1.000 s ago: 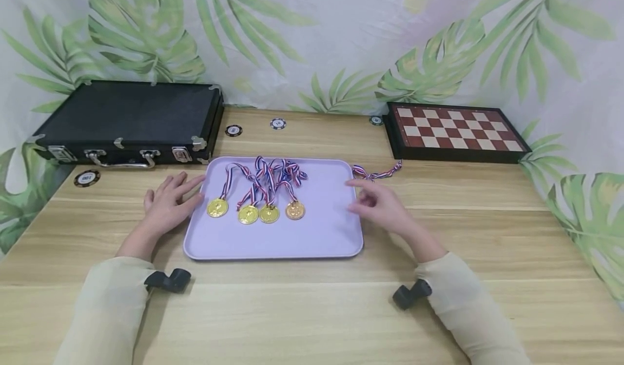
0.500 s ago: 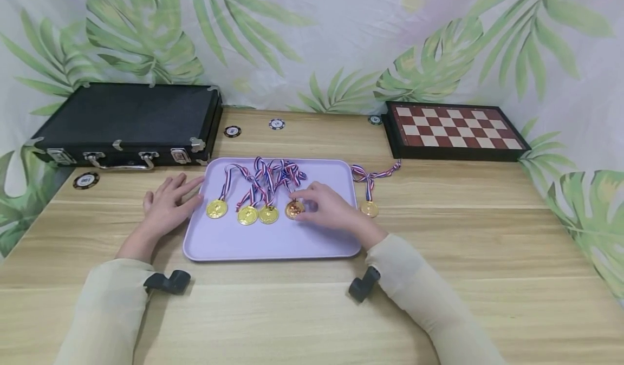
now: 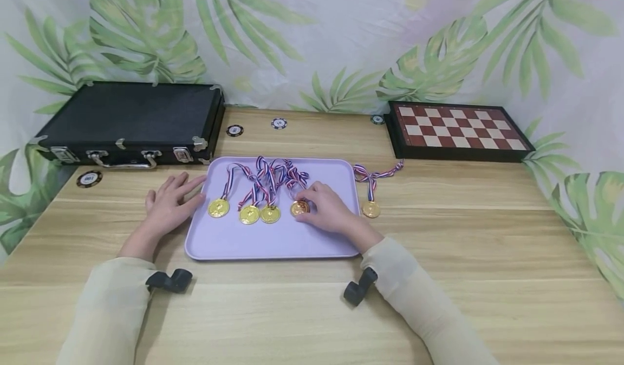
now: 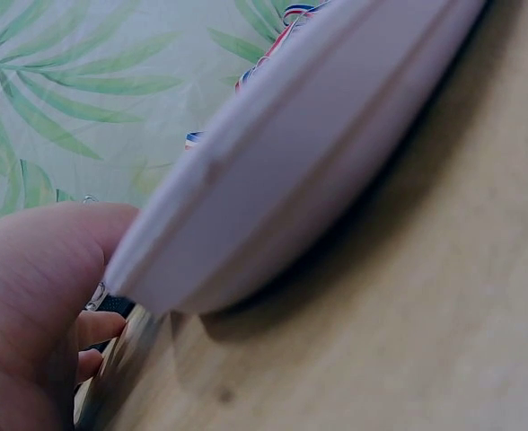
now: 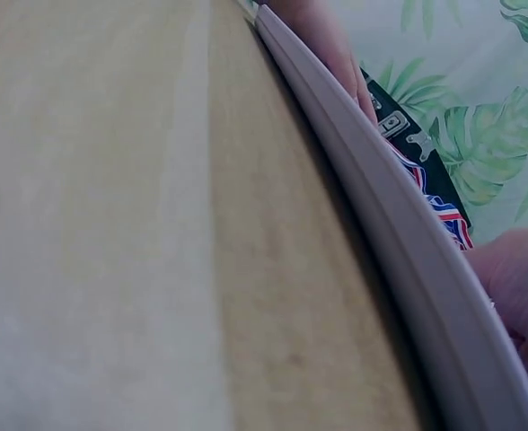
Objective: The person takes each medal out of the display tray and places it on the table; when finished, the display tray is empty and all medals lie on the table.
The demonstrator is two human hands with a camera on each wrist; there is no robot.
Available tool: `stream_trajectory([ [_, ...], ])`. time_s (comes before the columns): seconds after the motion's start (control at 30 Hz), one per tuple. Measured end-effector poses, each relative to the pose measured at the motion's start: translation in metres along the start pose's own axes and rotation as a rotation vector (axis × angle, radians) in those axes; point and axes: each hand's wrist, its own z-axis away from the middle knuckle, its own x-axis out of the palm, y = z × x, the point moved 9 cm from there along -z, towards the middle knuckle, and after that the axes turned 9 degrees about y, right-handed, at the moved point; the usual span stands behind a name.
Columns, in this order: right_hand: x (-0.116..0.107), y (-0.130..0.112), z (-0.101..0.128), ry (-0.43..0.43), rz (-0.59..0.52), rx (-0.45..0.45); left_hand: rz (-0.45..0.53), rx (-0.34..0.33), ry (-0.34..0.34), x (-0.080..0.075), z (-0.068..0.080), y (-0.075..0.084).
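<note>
Two forearms (image 3: 108, 306) reached in from the near side of the tray (image 3: 244, 244), the right hand (image 3: 329, 210) angled over its right half, the left hand (image 3: 170, 201) flanking its left edge. The bronze medal (image 3: 299, 208), round and shiny, lay right of the tray's middle; three gold medals (image 3: 249, 214) lined its left half, striped ribbons (image 3: 295, 177) tangled behind. Right thumb and forefinger pinched the bronze medal's rim; the left fingers (image 3: 189, 185) spread loosely, touching the tray.

Left hand (image 3: 170, 202) extends its fingers (slightly spread); right hand (image 3: 327, 209) pinches.
</note>
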Motion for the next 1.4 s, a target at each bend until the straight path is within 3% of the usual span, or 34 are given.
stream_trajectory([
  [0.13, -0.002, -0.001, 0.003, 0.018, -0.026, -0.008, 0.002, 0.001, -0.002, 0.001, -0.001, 0.001],
  [0.37, -0.002, -0.012, 0.015, -0.019, -0.163, -0.086, -0.001, 0.012, 0.013, 0.0, -0.001, 0.001],
  [0.47, -0.013, -0.015, 0.022, -0.013, -0.239, -0.062, 0.001, 0.011, 0.009, 0.001, -0.001, 0.001],
  [0.63, -0.054, -0.022, 0.029, 0.05, -0.381, -0.036, 0.0, 0.01, 0.004, 0.001, -0.001, 0.0],
  [0.87, -0.118, -0.024, 0.037, 0.156, -0.698, -0.023, 0.006, 0.003, -0.001, 0.001, -0.002, -0.001],
  [0.97, -0.146, -0.023, 0.045, 0.228, -0.769, -0.06, 0.017, 0.0, -0.003, 0.001, -0.002, -0.001],
  [1.07, -0.175, -0.022, 0.056, 0.311, -0.823, -0.125, 0.025, 0.003, 0.0, 0.0, -0.001, -0.001],
  [1.17, -0.2, -0.015, 0.069, 0.387, -0.856, -0.135, 0.025, 0.007, 0.004, 0.0, -0.001, -0.001],
  [1.3, -0.224, 0.004, 0.086, 0.478, -0.875, -0.077, 0.019, 0.006, 0.002, 0.0, -0.001, -0.001],
  [1.4, -0.229, 0.026, 0.092, 0.503, -0.883, -0.001, 0.016, 0.003, -0.001, 0.001, -0.001, -0.001],
])
